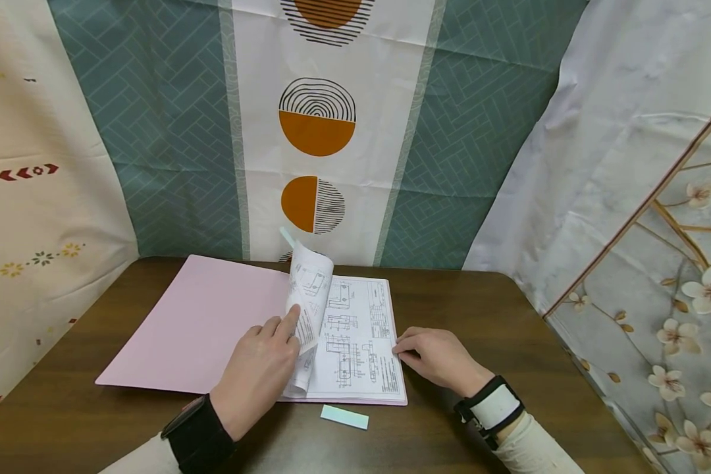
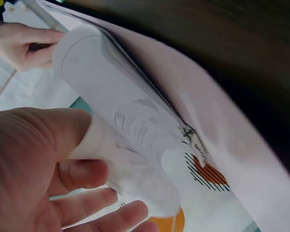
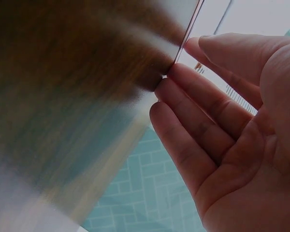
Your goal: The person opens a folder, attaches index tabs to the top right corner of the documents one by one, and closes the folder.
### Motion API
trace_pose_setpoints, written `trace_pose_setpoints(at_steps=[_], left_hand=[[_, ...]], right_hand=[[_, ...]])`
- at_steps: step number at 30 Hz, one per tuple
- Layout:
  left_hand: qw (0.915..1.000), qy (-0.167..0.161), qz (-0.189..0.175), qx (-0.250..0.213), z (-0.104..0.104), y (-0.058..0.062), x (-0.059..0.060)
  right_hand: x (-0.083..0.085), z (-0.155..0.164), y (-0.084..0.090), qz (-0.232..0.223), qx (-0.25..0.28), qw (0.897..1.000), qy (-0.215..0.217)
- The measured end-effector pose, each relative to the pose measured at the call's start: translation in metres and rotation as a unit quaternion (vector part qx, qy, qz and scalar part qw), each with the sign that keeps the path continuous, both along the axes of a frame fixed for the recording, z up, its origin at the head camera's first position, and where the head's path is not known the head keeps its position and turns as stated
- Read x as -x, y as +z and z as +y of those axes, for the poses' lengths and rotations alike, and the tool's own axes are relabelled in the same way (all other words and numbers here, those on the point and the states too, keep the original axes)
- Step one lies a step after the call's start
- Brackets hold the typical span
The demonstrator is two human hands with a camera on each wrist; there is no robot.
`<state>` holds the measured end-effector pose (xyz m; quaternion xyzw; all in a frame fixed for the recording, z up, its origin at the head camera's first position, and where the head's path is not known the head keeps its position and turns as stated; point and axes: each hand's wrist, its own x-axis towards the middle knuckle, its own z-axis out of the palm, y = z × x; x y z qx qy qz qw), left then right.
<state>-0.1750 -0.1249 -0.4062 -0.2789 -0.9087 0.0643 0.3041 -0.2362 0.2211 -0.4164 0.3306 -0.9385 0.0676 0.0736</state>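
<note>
**One folder, one lifted page, two hands**

One pink folder (image 1: 195, 322) lies open near the table's (image 1: 509, 309) back edge. The left hand (image 1: 261, 368) pinches one curled sheet (image 1: 309, 289), thumb and fingers closed on it, above the printed drawing page (image 1: 361, 349). The right hand (image 1: 441, 359), fingers relaxed, touches that page's right edge. One pale green strip (image 1: 344, 417) lies near the table's front edge.

Far: curtain (image 1: 316, 131) walls the table (image 1: 462, 303) edge.
Left: open folder (image 1: 201, 322) covers wood.
Near: sticky strip (image 1: 344, 417) on bare wood.
Right: table open.
</note>
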Motion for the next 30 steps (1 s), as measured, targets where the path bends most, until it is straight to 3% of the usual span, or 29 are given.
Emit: trace_pose_setpoints(at_steps=[11, 30], left_hand=[[0.9988, 0.015, -0.027, 0.039, -0.008, -0.006, 0.004], [0.9953, 0.028, -0.082, 0.042, -0.014, -0.01, 0.012]], right_hand=[[0.0, 0.0, -0.002, 0.005, 0.001, 1.0, 0.003], [0.001, 0.0, -0.002, 0.011, 0.003, 1.0, 0.004]])
